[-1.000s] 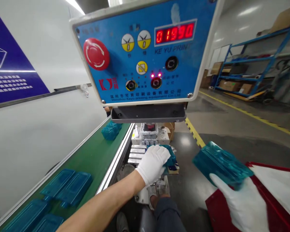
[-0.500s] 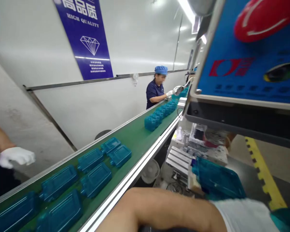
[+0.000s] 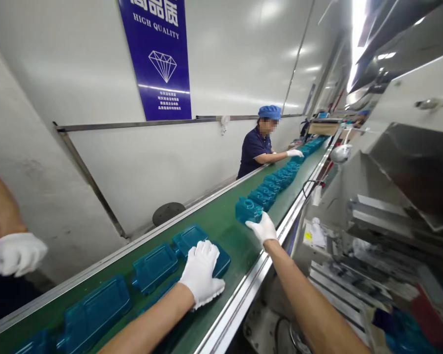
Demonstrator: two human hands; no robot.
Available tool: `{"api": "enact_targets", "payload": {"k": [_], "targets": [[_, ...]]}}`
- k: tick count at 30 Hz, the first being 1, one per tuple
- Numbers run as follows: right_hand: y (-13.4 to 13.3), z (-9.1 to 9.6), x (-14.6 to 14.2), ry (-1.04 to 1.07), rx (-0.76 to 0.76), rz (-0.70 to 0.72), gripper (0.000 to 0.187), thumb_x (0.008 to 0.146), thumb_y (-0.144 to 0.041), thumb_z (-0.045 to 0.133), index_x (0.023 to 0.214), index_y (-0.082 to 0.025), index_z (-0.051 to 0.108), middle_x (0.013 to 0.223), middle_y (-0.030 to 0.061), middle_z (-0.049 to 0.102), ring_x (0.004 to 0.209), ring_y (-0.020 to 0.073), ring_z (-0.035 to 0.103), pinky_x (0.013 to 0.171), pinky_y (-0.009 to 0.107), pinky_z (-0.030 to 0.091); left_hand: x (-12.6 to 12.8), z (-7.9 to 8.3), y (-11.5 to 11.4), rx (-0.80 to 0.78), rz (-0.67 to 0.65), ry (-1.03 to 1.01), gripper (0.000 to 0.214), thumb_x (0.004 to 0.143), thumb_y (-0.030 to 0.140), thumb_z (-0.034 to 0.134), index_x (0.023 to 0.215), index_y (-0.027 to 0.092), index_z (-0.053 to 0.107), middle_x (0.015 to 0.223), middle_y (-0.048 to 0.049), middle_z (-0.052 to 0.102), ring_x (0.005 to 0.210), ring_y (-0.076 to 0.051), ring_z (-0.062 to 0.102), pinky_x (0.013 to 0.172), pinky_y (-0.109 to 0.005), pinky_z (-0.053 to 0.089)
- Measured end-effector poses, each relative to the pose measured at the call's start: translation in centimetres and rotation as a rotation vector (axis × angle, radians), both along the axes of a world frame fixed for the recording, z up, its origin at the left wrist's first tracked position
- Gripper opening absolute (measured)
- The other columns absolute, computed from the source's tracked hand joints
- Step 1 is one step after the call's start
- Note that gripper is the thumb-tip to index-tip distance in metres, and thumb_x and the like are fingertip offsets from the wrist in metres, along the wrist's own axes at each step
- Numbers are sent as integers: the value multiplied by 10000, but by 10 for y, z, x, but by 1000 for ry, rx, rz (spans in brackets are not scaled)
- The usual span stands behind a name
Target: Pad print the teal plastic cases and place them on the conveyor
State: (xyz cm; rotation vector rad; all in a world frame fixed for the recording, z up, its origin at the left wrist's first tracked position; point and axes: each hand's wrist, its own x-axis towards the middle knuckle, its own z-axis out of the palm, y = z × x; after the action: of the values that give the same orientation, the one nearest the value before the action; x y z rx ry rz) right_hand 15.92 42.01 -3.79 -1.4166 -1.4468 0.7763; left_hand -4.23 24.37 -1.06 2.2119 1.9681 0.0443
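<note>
My left hand [image 3: 201, 273], in a white glove, lies flat with fingers stretched on a teal plastic tray [image 3: 219, 263] near the front edge of the green conveyor belt [image 3: 224, 228]. My right hand [image 3: 262, 228], also gloved, reaches further along the belt, and its fingers grip the near side of a teal stack of trays [image 3: 248, 210] that rests on the belt. More flat teal trays [image 3: 155, 265] lie to the left of my left hand.
A row of teal stacks [image 3: 280, 177] runs down the belt toward a co-worker [image 3: 260, 147] in a blue cap. Another person's gloved hand [image 3: 14, 253] is at the far left. The grey printing machine [image 3: 391, 196] stands on the right, and a blue banner [image 3: 158, 54] hangs on the wall.
The view swung left from the machine's control panel to the belt. Both hands carried teal parts from the machine side onto the conveyor.
</note>
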Motion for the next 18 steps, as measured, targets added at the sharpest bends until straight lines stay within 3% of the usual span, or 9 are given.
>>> {"api": "enact_targets", "payload": {"k": [2,4,8,10,13,15,17,18], "targets": [[34,-1,-4,11,-50,-37,424,689,-243,825,1077,-183,665,960,85,761,884,254,722,910,412,584,-7,-5,4,-114,-23,8,879,836,466,703,1573,77,423,1682,-265,265,1563,-480,227,1284,-627,199],[51,-5,-3,29,-91,-33,382,788,-322,820,1102,-170,667,996,81,749,893,230,715,919,417,584,-8,-6,7,-163,-41,17,795,918,406,613,1600,69,381,1695,-252,238,1576,-464,201,1302,-613,161],[51,-10,-4,69,-145,-30,379,973,-457,685,1201,-155,660,1169,88,708,1039,230,701,958,468,582,-9,5,19,-139,-4,-13,532,1032,297,399,1495,65,519,1548,-211,518,1470,-351,464,1282,-481,297],[33,-8,-10,88,-152,-57,430,945,-469,704,1235,-156,658,1242,120,698,1158,278,679,1045,527,541,-9,10,25,-108,35,-67,473,1012,335,461,1388,82,599,1378,-190,655,1326,-325,600,1188,-435,430],[-27,-4,-14,140,-148,-56,552,825,-476,755,1266,-158,657,1305,181,697,1270,353,646,1125,571,493,-7,13,31,-99,81,-57,753,759,335,771,1420,51,551,1335,-214,667,1254,-367,632,1077,-423,518],[-91,1,1,191,-134,-2,586,770,-513,748,1248,-182,675,1279,169,725,1235,365,678,1081,536,550,-4,15,30,-100,95,-6,882,656,219,807,1461,23,505,1394,-249,626,1293,-391,605,1077,-430,511],[-166,9,38,210,-85,37,501,790,-567,713,1165,-235,719,1173,107,775,1122,356,735,1025,517,599,-3,18,28,-88,103,20,689,725,146,713,1392,49,569,1368,-245,647,1263,-392,631,1046,-452,518],[-203,14,64,141,13,29,416,858,-570,667,1145,-276,734,1157,75,782,1095,347,745,1002,517,616,-4,22,25,-85,109,21,555,771,131,652,1322,75,613,1305,-228,687,1207,-385,667,1000,-458,535]]}}
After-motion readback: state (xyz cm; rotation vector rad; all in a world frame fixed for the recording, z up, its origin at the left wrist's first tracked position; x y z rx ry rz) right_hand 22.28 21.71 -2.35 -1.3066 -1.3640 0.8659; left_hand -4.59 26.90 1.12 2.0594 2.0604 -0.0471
